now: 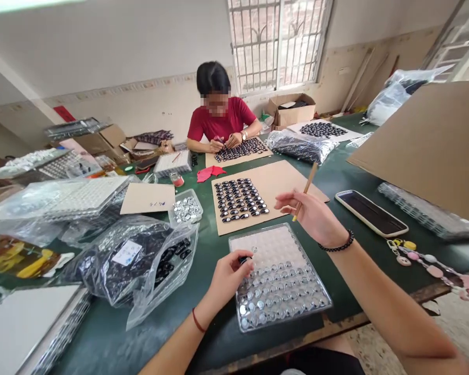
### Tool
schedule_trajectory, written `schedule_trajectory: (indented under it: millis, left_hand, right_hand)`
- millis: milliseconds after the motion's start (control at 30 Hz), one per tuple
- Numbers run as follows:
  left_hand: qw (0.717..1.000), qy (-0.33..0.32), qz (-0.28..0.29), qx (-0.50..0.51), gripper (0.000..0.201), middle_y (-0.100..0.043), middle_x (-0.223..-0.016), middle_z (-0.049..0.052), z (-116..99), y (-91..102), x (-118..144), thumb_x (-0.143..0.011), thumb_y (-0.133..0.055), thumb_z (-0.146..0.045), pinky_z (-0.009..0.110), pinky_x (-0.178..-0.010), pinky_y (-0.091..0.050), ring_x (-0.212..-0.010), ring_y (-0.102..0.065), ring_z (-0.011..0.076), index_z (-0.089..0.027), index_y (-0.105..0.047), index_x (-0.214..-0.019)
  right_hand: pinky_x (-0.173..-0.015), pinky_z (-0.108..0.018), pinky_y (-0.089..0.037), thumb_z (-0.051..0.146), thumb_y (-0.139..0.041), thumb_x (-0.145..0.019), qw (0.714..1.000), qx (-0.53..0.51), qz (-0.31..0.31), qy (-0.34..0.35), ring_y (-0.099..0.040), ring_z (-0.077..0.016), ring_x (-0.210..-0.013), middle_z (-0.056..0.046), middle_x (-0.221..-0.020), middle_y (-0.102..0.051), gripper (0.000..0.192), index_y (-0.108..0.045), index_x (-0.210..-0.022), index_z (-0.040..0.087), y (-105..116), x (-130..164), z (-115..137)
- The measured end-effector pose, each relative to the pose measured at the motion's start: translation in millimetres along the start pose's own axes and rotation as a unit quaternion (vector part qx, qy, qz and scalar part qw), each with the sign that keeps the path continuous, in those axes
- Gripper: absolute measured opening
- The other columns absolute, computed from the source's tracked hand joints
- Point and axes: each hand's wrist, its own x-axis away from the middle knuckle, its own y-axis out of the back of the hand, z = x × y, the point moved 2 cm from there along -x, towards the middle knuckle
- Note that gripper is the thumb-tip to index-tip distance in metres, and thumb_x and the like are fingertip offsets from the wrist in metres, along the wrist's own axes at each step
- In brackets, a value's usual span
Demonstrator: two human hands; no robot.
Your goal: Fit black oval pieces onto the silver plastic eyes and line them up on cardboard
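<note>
While the left hand (229, 276) pinches a small dark piece (244, 259) over the clear tray (281, 312), the right hand (315, 214) holds a thin wooden stick (305, 190) up above it. That tray sits near the green table's (336, 177) front edge. Bare table lies between it and the phone (370, 212). Just behind is a cardboard sheet (275, 179) with dark pieces. Bags (136, 260) crowd the left. Tiny tray bits are hard to make out.

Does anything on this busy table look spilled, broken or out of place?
Nothing looks spilled or broken. The clear tray under the left hand sits slightly askew, and its far rows are unfilled. The right hand holds a wooden stick above it. The phone lies flat nearby.
</note>
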Motion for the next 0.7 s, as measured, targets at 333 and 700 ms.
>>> schedule_trajectory:
  millis: [333, 700]
  left_hand:
    - [0.995, 0.035, -0.013, 0.089, 0.019, -0.06, -0.061, 0.001, -7.3, 3.4, 1.7, -0.076, -0.054, -0.031, 0.025, -0.057, -0.047, -0.056, -0.056, 0.0123, -0.015, -0.058, -0.085]
    - [0.993, -0.034, -0.01, -0.115, 0.024, -0.068, -0.073, 0.003, -7.8, -8.6, 4.7, -0.073, -0.057, -0.03, 0.024, -0.055, -0.047, -0.055, -0.059, 0.0134, -0.018, -0.065, -0.093]
  right_hand:
    - [-0.057, -0.024, -0.037, 0.043, -0.036, -0.09, 0.97, 0.238, 0.051, -0.008, -0.047, -0.0132, -0.061, -0.002, -0.066, -0.052, 0.035, -0.054, -0.077, 0.016, -18.1, 30.4, -69.8]
    - [-0.069, -0.023, -0.044, 0.016, -0.059, -0.074, 0.958, 0.205, 0.169, -0.104, -0.057, -0.0139, -0.077, -0.002, -0.082, -0.063, 0.014, -0.061, -0.087, 0.015, -38.8, 36.9, -79.6]
